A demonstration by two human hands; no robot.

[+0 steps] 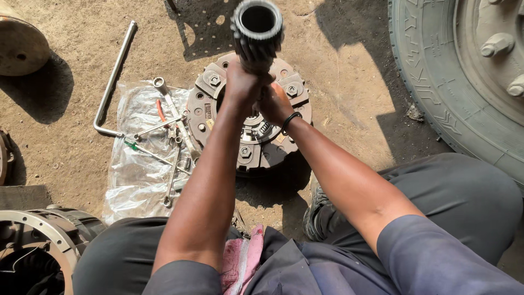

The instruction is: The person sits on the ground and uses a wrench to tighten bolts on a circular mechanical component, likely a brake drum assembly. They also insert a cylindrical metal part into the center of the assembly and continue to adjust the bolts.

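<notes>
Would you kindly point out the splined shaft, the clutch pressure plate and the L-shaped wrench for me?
splined shaft (257, 24), head view, on its hollow toothed top end.
clutch pressure plate (210, 104), head view, on its left rim.
L-shaped wrench (114, 76), head view, on the middle of its long bar.

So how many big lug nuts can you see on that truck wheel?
2 lug nuts on the grey truck wheel hub at top right: one higher, one lower at the frame's edge. Others may lie out of frame.

Both hands around splined shaft — upright over clutch plate
</notes>
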